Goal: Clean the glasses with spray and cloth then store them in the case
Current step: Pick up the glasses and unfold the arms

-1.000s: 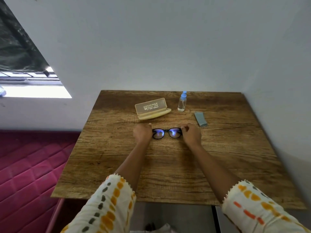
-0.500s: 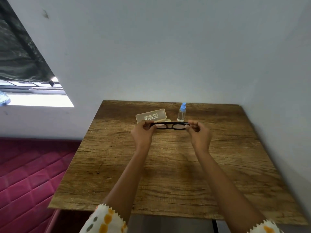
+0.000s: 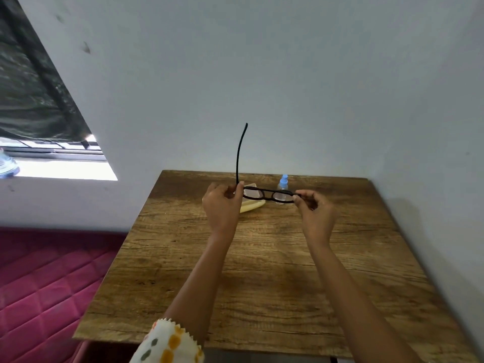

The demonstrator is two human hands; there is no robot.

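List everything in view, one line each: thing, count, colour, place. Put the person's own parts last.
glasses: one, black frame, held up over the far part of the table, one temple unfolded and pointing up
case: one, pale yellow, on the far table behind the glasses, mostly hidden
spray bottle: one, clear with blue cap, far table, behind the right lens
table: one, brown wood grain, against the wall
mattress: one, magenta, quilted, left of the table
window: one, bright, upper left, under a dark curtain
left hand: gripping the left end of the frame
right hand: pinching the right end
sleeve: white, orange and grey spots, left forearm
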